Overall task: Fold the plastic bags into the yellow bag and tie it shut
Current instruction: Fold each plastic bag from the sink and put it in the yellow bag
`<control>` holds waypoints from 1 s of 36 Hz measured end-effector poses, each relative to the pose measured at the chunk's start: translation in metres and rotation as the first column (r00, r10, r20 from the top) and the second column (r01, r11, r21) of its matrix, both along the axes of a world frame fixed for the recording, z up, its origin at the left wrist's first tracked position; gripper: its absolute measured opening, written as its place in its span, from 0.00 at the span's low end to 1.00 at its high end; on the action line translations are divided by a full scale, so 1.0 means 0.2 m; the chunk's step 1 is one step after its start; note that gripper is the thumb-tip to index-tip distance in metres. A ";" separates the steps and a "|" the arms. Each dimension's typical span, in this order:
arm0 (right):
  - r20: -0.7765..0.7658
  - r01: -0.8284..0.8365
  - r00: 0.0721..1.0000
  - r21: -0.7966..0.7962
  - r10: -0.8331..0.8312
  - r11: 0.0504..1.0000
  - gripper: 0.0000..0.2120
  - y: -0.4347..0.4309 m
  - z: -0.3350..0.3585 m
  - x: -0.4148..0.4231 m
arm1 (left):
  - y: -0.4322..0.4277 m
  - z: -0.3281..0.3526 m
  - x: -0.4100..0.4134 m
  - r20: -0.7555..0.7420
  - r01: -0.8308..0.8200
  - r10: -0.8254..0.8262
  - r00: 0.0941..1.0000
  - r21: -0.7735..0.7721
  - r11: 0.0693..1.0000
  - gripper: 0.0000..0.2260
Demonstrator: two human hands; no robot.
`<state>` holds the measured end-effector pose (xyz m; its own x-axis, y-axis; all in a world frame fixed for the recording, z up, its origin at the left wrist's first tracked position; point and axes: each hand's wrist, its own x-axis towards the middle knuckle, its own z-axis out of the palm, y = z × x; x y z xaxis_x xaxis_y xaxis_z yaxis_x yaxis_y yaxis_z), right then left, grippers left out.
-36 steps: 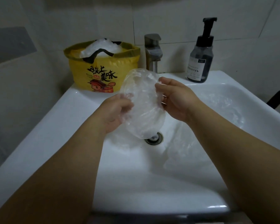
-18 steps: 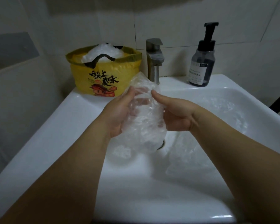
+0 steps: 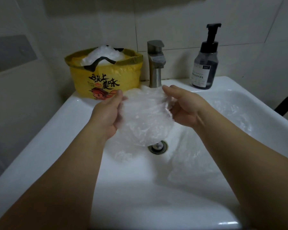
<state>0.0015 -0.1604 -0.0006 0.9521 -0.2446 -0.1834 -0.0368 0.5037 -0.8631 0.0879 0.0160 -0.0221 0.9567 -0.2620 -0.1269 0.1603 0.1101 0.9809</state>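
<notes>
We open on the white ceramic sink (image 3: 40,146), which fills most of our view and sits against a pale tiled wall (image 3: 173,22). On its back left rim stands the yellow plastic bag (image 3: 106,75), upright with its mouth open. It has dark lettering and a cartoon print on the front, and a black handle loop hangs over its lip. White crumpled plastic (image 3: 105,53) heaps up above its top edge.

Out front, we see the clear crinkled plastic bag (image 3: 145,117) held up over the bowl, between the two hands and just above the drain. It hangs well apart from the yellow bag, which stands behind and to the left.

More loose clear plastic bags (image 3: 231,113) lie in the right side of the bowl, and a small crumple (image 3: 123,156) lies lower left of the drain.

The left hand (image 3: 106,113) has its grip clamped on the bag's left edge, thumb on top and fingers behind the film. The right hand (image 3: 186,108) has its grip pinched on the right edge, with the fingers curled into the plastic.

At the back right rim stands a dark pump bottle (image 3: 204,67) with a black head. A grey metal tap (image 3: 155,63) rises between the bottle and the yellow bag. Smallest of all is the round metal drain (image 3: 158,146), partly hidden by the bag's lower edge
</notes>
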 end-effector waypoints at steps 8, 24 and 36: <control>0.035 0.193 0.981 -0.011 -0.193 0.981 0.24 -0.03 -0.02 0.01 | 0.02 0.02 0.02 -0.027 0.100 -0.105 0.994 -0.128 0.987 0.22; 0.059 0.187 0.982 -0.135 -0.181 0.973 0.24 -0.03 0.01 -0.01 | 0.01 0.05 -0.04 0.112 0.027 -0.009 0.994 -0.163 0.986 0.25; 0.164 -0.093 0.979 -0.175 0.122 0.980 0.21 -0.02 0.04 -0.06 | 0.02 0.10 -0.07 0.118 0.133 -0.108 0.987 -0.230 0.964 0.10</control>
